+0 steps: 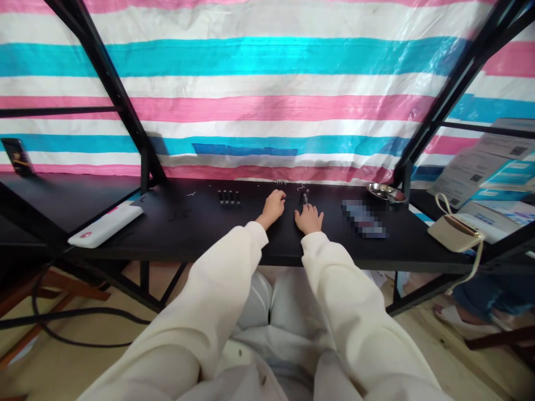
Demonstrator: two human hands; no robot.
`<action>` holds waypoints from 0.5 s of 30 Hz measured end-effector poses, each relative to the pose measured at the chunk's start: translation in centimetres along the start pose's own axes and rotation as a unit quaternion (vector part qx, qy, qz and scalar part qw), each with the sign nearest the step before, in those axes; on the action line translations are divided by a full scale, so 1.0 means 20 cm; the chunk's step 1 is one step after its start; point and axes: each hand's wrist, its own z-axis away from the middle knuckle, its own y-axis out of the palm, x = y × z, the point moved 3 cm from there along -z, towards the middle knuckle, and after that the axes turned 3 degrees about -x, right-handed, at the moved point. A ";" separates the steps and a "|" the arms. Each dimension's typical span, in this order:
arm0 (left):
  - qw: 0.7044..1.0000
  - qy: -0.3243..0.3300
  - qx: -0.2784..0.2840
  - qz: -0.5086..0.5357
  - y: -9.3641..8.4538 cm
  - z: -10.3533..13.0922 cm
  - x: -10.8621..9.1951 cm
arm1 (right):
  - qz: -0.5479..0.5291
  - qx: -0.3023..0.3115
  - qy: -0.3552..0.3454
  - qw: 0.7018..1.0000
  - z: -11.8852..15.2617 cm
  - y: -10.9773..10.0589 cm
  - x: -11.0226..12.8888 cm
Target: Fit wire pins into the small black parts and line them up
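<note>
My left hand (pixel 273 206) rests over the black table with its fingers curled together. A small dark bit shows at its fingertips, too small to name. Beside it, my right hand (pixel 309 219) lies palm down with its fingers spread. Just past those fingertips is a small group of dark and silvery pieces (pixel 305 197), partly covered by the hand. Left of my left hand, several short black cylinders (pixel 229 197) with pale ends stand in a row. Beyond both hands, small silvery pieces (pixel 281 182) lie along the table's back edge.
On the right are a blurred-out flat object (pixel 364 219), a shiny metal dish (pixel 387 193) and a beige pouch (pixel 453 232) with a strap. A long white case (pixel 106 226) lies at the left end. Black frame posts (pixel 111 83) flank the table (pixel 200 236). Another person's legs show at right.
</note>
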 end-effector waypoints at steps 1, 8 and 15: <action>1.000 -0.011 -0.016 0.016 -0.04 0.01 0.04 | -0.002 -0.008 -0.003 1.000 0.01 0.00 0.00; 0.977 -0.136 -0.136 0.094 -0.24 0.18 0.27 | -0.035 -0.028 -0.092 0.995 0.07 -0.02 0.07; 0.933 -0.209 -0.155 0.248 -0.24 0.22 0.33 | -0.293 -0.115 -0.167 0.934 0.02 -0.09 0.21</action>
